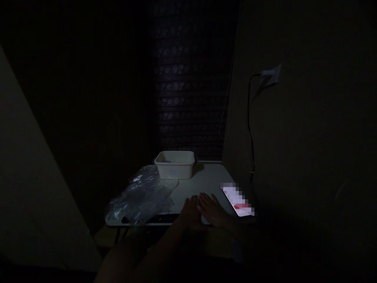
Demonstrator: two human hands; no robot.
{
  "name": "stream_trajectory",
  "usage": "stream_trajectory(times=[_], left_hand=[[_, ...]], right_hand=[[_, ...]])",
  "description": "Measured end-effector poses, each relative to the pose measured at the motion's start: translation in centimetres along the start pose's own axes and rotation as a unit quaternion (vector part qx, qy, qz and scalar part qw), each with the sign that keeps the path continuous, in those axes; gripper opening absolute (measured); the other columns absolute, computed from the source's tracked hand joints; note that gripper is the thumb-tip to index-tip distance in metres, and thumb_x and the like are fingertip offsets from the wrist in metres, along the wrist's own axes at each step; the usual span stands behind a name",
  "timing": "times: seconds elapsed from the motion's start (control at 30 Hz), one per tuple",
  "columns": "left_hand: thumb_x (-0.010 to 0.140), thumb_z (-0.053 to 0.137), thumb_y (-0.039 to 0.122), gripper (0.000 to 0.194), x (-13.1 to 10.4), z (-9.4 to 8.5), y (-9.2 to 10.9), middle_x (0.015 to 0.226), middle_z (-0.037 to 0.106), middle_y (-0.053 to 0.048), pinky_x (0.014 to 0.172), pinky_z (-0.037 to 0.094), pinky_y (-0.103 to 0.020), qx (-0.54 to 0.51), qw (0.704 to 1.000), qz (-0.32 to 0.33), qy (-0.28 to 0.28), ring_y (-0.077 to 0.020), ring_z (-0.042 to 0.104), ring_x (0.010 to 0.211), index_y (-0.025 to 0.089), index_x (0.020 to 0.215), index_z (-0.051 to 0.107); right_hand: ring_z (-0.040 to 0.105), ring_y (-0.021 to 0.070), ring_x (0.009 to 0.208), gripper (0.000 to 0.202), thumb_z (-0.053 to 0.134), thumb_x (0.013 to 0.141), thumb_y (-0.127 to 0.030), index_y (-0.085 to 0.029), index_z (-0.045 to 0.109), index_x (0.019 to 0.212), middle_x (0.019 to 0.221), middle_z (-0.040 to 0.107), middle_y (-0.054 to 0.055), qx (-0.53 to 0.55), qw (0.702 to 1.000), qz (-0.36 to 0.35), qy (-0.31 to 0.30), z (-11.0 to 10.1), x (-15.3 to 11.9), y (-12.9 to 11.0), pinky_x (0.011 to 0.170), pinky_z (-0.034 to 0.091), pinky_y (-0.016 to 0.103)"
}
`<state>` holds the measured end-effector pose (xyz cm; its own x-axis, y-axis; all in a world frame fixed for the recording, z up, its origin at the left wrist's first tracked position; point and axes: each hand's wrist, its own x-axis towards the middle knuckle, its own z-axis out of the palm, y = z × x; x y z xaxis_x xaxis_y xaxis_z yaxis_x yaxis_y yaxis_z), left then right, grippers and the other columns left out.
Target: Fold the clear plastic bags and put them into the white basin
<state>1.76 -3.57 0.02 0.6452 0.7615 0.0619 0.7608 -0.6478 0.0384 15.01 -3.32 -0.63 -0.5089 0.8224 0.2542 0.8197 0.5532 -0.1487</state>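
Observation:
My left hand (191, 213) lies flat near the front edge of a small white table (203, 179), fingers stretched forward. Right beside it, touching or nearly so, my right hand (211, 209) rests palm down with its fingers out. No object shows in either hand; the area under the palms is hidden. To the right of my right hand, a phone (238, 200) with a lit, partly blurred screen lies at the table's edge. Crumpled clear plastic sheeting (143, 196) spreads to the left of my left hand.
A white tub (174, 171) with side handles stands at the back of the table, something small and unclear inside. A dark flat strip (163, 218) lies along the front edge. A black cable (249, 118) hangs from a wall socket (274, 75). The room is very dark.

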Motion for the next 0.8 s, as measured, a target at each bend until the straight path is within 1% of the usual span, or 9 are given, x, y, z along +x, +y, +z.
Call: stream_trajectory(times=[0.1,0.17,0.5,0.63,0.8], left_hand=[[0.053,0.028,0.066,0.091,0.0,0.4,-0.1,0.123,0.011,-0.018,0.086,0.007,-0.044,0.020,1.000,0.004,0.011,-0.0297,0.006,0.111,0.008,0.120,0.006],[0.054,0.027,0.065,0.090,-0.1,0.5,0.0,0.123,0.013,-0.019,0.086,0.006,-0.044,0.034,0.999,-0.003,0.004,-0.0296,0.006,0.111,0.007,0.119,0.007],[0.057,0.027,0.063,0.085,-0.3,0.0,0.6,0.123,0.014,-0.018,0.084,0.002,-0.048,0.063,0.998,-0.021,-0.013,-0.0297,0.005,0.111,0.007,0.119,0.013],[0.058,0.029,0.061,0.083,-0.3,-0.2,0.8,0.122,0.015,-0.018,0.084,0.002,-0.048,0.065,0.997,-0.024,-0.022,-0.0296,0.005,0.111,0.006,0.118,0.014],[0.059,0.028,0.059,0.080,-0.1,-0.1,0.8,0.122,0.016,-0.018,0.083,0.003,-0.050,0.066,0.997,-0.032,-0.029,-0.0302,0.005,0.111,0.006,0.118,0.015]], right_hand=[[0.015,0.0195,0.111,0.048,0.011,0.077,-0.039,-0.014,0.029,0.115,0.120,0.027,0.010,-0.009,1.000,-0.005,-0.006,0.1,-0.1,-0.2,0.088,0.005,0.042],[0.015,0.0194,0.111,0.048,0.010,0.077,-0.038,-0.014,0.029,0.115,0.120,0.027,0.010,-0.014,1.000,-0.010,-0.009,0.3,-0.2,-0.2,0.088,0.004,0.042],[0.014,0.0181,0.112,0.047,0.010,0.077,-0.038,-0.016,0.028,0.115,0.120,0.027,0.009,-0.022,1.000,-0.003,-0.018,0.9,-0.4,-0.1,0.087,0.003,0.044],[0.014,0.0186,0.112,0.049,0.010,0.077,-0.039,-0.015,0.026,0.116,0.121,0.026,0.010,-0.016,1.000,0.007,-0.024,1.0,-0.2,-0.1,0.087,0.003,0.045],[0.014,0.0185,0.112,0.049,0.009,0.077,-0.040,-0.016,0.025,0.116,0.121,0.025,0.008,-0.015,0.999,0.010,-0.031,1.1,-0.2,0.0,0.087,0.004,0.045]])
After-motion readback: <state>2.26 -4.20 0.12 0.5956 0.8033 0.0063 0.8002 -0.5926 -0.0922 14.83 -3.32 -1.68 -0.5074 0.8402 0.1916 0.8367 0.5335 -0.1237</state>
